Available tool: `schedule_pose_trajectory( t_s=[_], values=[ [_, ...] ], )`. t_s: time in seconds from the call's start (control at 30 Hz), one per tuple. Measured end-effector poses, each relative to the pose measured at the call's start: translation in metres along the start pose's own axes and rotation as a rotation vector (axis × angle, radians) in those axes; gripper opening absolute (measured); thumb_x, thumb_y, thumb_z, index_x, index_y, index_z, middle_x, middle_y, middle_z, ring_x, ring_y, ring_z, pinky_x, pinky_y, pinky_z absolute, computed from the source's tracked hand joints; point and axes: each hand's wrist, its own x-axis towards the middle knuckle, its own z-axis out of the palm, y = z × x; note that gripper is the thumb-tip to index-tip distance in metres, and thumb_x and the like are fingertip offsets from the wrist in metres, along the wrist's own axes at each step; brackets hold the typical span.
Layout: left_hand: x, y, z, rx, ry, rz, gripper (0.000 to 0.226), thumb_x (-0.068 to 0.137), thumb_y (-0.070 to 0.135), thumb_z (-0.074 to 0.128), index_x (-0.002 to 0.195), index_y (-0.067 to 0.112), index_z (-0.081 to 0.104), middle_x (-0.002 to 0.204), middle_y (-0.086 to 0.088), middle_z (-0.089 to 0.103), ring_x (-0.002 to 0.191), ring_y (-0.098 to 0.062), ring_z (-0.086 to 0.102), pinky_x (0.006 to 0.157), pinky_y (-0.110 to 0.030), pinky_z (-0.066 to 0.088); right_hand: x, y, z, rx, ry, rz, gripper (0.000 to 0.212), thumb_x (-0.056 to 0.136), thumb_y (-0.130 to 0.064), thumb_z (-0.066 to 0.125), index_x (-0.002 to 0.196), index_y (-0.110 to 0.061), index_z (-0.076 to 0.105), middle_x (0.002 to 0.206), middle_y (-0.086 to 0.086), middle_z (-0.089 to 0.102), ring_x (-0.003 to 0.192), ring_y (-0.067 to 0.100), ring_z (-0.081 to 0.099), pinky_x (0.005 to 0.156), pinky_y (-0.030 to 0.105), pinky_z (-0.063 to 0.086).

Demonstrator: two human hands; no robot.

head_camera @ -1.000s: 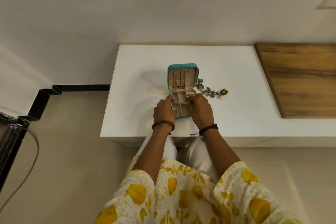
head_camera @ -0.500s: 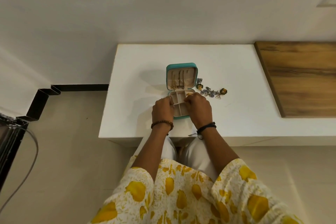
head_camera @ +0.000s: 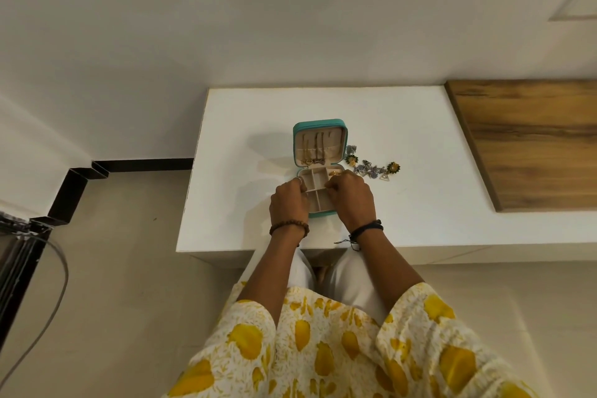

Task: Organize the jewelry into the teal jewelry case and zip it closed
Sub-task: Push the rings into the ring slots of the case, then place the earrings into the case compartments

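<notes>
Between both hands sits the open teal jewelry case [head_camera: 319, 168] on the table [head_camera: 245, 126]. The left hand [head_camera: 288, 200] and right hand [head_camera: 350, 197] each have a curled grip at its tray edges. Loose earrings [head_camera: 371, 168] lie just beyond the right grip.

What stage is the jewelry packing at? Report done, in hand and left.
Done: necklaces hang in the open lid of the teal case, and a gold ring lies in a tray compartment. In hand: left hand and right hand are at the tray's sides; what their fingers hold is unclear. Left: the loose earrings on the white table, then zipping shut.
</notes>
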Motion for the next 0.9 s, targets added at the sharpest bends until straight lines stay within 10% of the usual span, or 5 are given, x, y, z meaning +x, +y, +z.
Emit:
schedule_pose_trajectory(
  t_s=[0.6,0.9],
  values=[
    [-0.023,0.042,0.022,-0.096,0.147,0.311,0.025,0.09,0.021,0.053,0.111,0.01,0.061,0.122,-0.007,0.055,0.114,-0.023,0.051,0.082,-0.038,0.051,-0.015,0.03,-0.023,0.339,0.203,0.001,0.017,0.087,-0.011,0.055,0.096,-0.014,0.07,0.095,0.003,0.067,0.084,0.017,0.06,0.07,0.027,0.046],
    [0.033,0.106,0.065,0.017,-0.048,0.507,0.02,0.093,0.016,0.047,0.098,0.009,0.065,0.103,-0.01,0.062,0.105,-0.024,0.051,0.082,-0.042,0.049,0.02,0.109,-0.056,0.701,0.29,0.36,0.009,0.084,-0.011,0.063,0.08,-0.01,0.071,0.082,0.006,0.071,0.076,0.019,0.065,0.075,0.033,0.054]
  ],
)
